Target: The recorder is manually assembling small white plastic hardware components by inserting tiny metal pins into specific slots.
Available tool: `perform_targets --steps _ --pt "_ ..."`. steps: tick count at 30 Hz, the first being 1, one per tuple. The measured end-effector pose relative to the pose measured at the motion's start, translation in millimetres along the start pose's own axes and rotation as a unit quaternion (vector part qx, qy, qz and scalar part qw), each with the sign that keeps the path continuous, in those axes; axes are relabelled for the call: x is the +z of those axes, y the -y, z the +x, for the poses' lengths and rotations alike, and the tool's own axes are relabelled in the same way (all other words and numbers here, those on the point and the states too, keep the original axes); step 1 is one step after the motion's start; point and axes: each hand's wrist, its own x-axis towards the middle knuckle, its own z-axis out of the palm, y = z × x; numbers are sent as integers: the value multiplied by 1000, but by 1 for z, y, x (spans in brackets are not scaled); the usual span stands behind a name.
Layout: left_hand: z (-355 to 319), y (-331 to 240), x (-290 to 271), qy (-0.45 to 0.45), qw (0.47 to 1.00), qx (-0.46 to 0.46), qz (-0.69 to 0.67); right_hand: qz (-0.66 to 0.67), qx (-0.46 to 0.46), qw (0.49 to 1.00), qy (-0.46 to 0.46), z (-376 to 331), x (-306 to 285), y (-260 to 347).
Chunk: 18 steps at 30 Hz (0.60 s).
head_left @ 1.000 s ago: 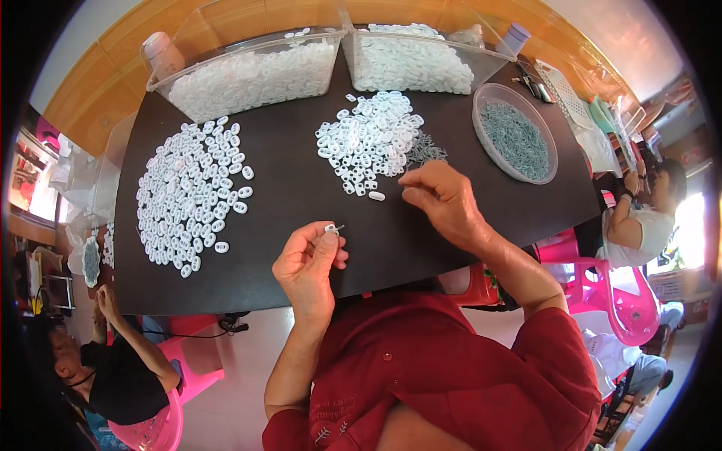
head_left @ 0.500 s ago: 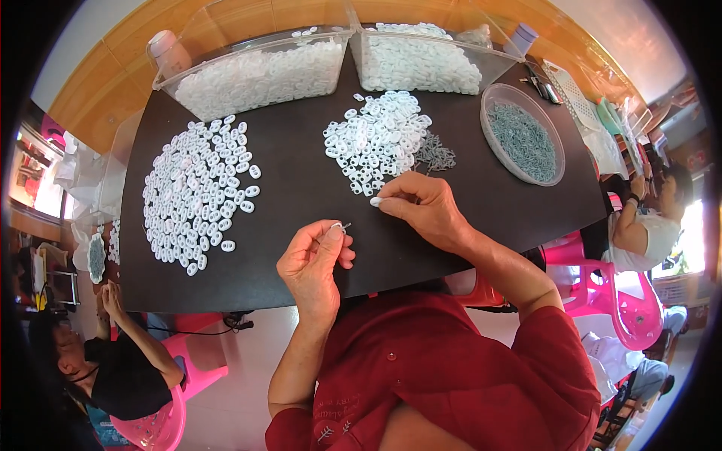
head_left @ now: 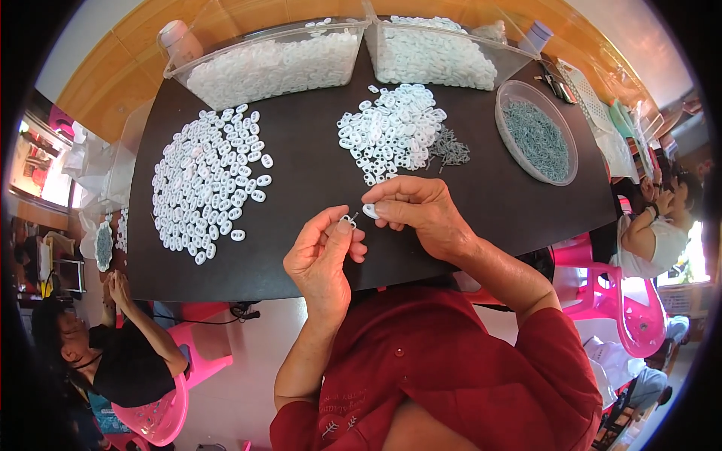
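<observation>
My left hand (head_left: 320, 259) is closed, pinching small screws (head_left: 353, 217) between thumb and forefinger, with a bit of white plastic beside them. What else lies under its curled fingers is hidden. Just to the right, my right hand (head_left: 425, 218) grips a white oval plastic piece (head_left: 369, 211) by its edge. The two hands are close together but apart, above the near part of the dark table (head_left: 301, 180). Beyond my right hand is a heap of white two-holed pieces (head_left: 391, 124), with a small pile of grey screws (head_left: 453, 148) at its right side.
A wide spread of white oval pieces (head_left: 203, 184) covers the table's left. Two clear bins, the left one (head_left: 174, 73) and the right one (head_left: 513, 62), stand at the back with white pieces. A round tub (head_left: 499, 124) holds screws. Co-workers sit left (head_left: 135, 368) and right (head_left: 639, 237).
My right hand has moved left and down with the white oval piece, close to my left hand. The piece now shows more of its face. The whole view has shifted slightly.
</observation>
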Motion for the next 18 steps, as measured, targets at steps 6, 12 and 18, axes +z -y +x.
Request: perform_targets --steps 6,12,18 --pt "2 1 1 8 1000 -7 -28 63 36 997 20 -2 6 4" --pt "1 5 2 -1 990 -65 -126 88 52 994 37 -3 11 3" --pt "-3 3 2 -5 990 -63 -126 42 -16 999 3 -4 12 -5"
